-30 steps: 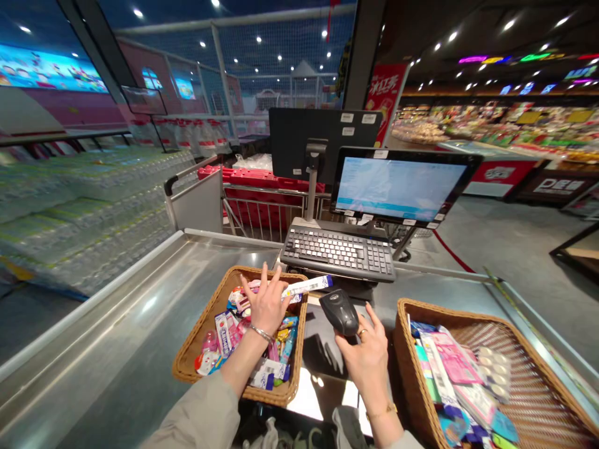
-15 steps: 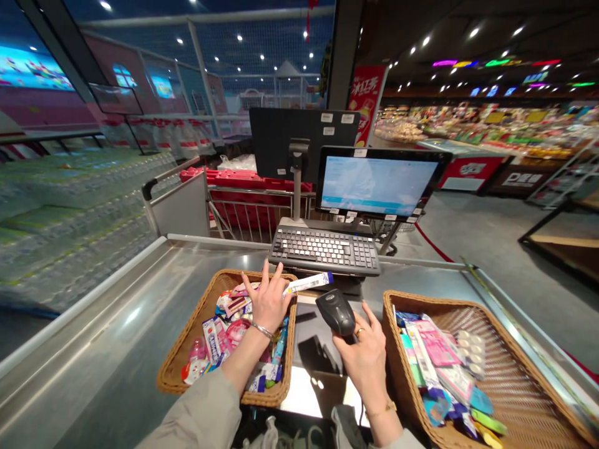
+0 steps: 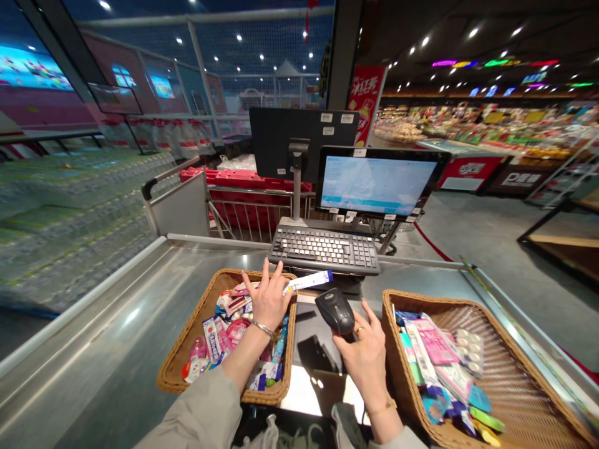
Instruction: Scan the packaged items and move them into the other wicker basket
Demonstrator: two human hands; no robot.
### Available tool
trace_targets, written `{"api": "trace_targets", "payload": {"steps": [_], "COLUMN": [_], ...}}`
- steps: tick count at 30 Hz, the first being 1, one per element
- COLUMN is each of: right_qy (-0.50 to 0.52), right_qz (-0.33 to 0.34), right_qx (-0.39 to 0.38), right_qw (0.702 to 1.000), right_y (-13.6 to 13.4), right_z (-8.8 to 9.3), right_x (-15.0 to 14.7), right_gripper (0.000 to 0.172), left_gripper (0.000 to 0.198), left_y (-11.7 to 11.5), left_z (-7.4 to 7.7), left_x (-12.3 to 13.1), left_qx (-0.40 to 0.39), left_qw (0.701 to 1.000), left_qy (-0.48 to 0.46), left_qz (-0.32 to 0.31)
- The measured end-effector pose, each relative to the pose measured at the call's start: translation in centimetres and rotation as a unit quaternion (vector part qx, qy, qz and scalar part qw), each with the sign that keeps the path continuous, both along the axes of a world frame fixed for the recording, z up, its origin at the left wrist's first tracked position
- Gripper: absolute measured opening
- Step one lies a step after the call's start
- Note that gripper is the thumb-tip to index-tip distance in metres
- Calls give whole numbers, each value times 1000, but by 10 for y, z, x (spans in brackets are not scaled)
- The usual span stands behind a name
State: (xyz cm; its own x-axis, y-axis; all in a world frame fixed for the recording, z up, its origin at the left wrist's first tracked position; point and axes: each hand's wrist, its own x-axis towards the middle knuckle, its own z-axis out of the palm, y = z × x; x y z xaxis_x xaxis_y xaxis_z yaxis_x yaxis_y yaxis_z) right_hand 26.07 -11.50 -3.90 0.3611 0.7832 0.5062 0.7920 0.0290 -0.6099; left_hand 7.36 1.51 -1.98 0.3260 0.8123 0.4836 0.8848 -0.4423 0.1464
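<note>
My left hand [image 3: 267, 302] is above the far right part of the left wicker basket [image 3: 185, 349]. It pinches one end of a long, thin white and blue candy pack [image 3: 311, 280], which points right toward the keyboard's front. Lower down, my right hand [image 3: 364, 349] grips a black barcode scanner [image 3: 335, 310], its head tipped up toward the pack. Mixed sweet packs [image 3: 214, 340] in pink, white and blue fill the left basket. In the right wicker basket [image 3: 519, 349] lie more packs [image 3: 440, 343], with a tablet-like blister sheet [image 3: 470, 352] among them.
A black keyboard [image 3: 324, 248] sits behind the baskets, below a lit screen [image 3: 378, 182] and a dark monitor back [image 3: 302, 142]. The metal counter [image 3: 107, 349] has a raised rim. Beyond it stand a shopping cart [image 3: 248, 209] and stacked bottles [image 3: 75, 212].
The candy pack has rolled or tilted slightly in my left hand, so its printed face looks different. Both hands and the scanner stay almost in place.
</note>
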Motion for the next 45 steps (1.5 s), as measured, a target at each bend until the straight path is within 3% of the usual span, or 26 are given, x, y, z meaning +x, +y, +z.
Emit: {"api": "trace_targets", "payload": {"steps": [13, 21, 25, 40, 45], "right_qy": [9, 26, 20, 88, 100], "right_qz": [5, -12, -44, -220, -249], "right_qx": [0, 45, 50, 32, 38], "right_qw": [1000, 999, 998, 971, 963], "right_y": [-2, -6, -12, -44, -53], "right_z": [3, -1, -3, 0, 1], "right_x": [2, 10, 18, 50, 59], "right_gripper": [13, 22, 29, 28, 28], "left_gripper": [12, 8, 7, 6, 7], "left_y": [0, -2, -5, -16, -21], "left_z": [3, 1, 3, 11, 12], "left_x": [0, 7, 19, 80, 100], "left_qx": [10, 52, 53, 53, 49], "left_qw": [1000, 998, 997, 989, 986], "left_qy": [-10, -33, -40, -52, -46], "left_qz": [6, -19, -34, -125, -155]}}
